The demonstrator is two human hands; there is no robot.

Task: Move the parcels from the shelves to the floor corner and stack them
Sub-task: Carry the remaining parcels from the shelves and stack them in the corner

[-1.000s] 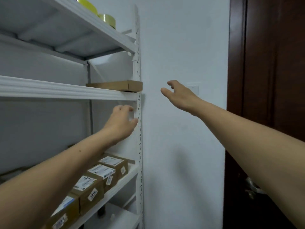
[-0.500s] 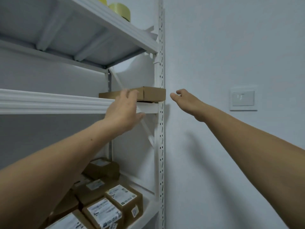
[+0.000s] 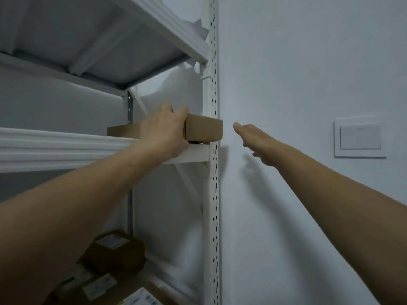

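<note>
A white metal rack stands against the wall, its perforated upright [image 3: 212, 194] running top to bottom. The middle shelf [image 3: 66, 146] carries a flat brown parcel [image 3: 203, 128] at its right end, lying flat, with its right end reaching just past the upright. The top shelf [image 3: 99, 40] is seen only from beneath, with a white sheet [image 3: 198, 27] poking over its right edge. Lower down sit several brown labelled boxes [image 3: 114, 254] close together (labels blurred), the nearest ones cut off by the frame's bottom edge.
</note>
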